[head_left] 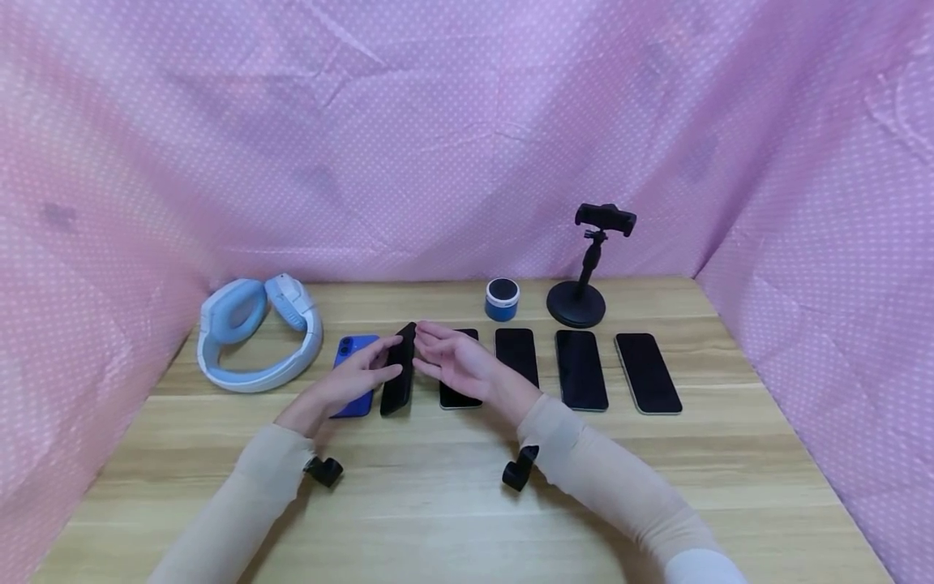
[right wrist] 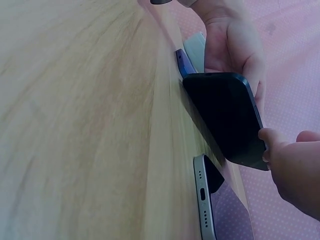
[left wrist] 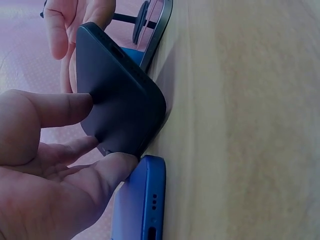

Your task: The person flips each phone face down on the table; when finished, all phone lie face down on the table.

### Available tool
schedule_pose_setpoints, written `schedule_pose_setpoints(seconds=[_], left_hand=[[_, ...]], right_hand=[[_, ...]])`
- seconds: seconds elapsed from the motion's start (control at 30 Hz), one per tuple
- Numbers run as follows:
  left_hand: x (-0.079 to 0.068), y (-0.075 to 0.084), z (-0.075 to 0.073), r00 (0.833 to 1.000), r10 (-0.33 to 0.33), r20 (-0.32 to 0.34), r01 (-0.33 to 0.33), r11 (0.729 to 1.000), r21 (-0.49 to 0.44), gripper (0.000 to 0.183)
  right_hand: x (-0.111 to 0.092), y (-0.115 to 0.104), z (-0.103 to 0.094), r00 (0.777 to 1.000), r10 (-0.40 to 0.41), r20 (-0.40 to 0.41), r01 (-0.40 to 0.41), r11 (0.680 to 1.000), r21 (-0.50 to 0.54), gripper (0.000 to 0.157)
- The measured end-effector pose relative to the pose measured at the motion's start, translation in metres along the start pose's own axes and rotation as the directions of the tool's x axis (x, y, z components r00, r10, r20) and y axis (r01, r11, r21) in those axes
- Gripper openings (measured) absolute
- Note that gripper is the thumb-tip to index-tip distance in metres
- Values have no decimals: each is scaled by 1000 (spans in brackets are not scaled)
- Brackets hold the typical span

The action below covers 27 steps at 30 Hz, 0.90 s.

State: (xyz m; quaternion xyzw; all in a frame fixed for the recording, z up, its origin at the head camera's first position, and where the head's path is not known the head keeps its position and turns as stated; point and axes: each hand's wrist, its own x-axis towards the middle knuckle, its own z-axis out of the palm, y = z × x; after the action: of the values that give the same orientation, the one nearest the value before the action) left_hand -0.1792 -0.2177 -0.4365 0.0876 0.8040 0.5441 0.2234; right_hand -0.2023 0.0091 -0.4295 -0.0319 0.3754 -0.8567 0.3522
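Observation:
A black smartphone point(head_left: 397, 381) stands tilted on its long edge, its dark screen facing right. The fingertips and thumb of my left hand point(head_left: 346, 385) press against its back, as the left wrist view shows. From the other side my right hand point(head_left: 467, 365) reaches over with fingers extended, the tips touching the phone's far edge; its thumb stays apart in the head view. Beside the left hand lies a blue phone point(left wrist: 140, 200), camera side up and partly covered. Under the right hand lies another phone point(right wrist: 202, 200), screen up.
Three more dark-screened phones, point(head_left: 516, 353) one nearest my right hand, continue the row rightward. Behind them stand a small blue speaker point(head_left: 502, 300) and a black phone stand point(head_left: 576, 304). Blue-white headphones point(head_left: 259, 377) lie at left. A pink dotted cloth point(head_left: 438, 162) surrounds the wooden table point(head_left: 423, 503).

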Motion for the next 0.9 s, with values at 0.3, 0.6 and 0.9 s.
schedule_pose_setpoints(seconds=[0.3, 0.6, 0.9], left_hand=[[3, -3, 2, 999, -33, 0, 33, 994, -109, 68], [1, -6, 5, 999, -27, 17, 30, 981, -193, 67], [-4, -8, 5, 1000, 10, 3, -9, 973, -231, 65]], right_hand=[[1, -2, 1, 1000, -14, 5, 14, 1000, 16, 64], [2, 0, 4, 1000, 2, 19, -3, 1000, 28, 65], [3, -1, 6, 998, 27, 55, -23, 997, -69, 62]])
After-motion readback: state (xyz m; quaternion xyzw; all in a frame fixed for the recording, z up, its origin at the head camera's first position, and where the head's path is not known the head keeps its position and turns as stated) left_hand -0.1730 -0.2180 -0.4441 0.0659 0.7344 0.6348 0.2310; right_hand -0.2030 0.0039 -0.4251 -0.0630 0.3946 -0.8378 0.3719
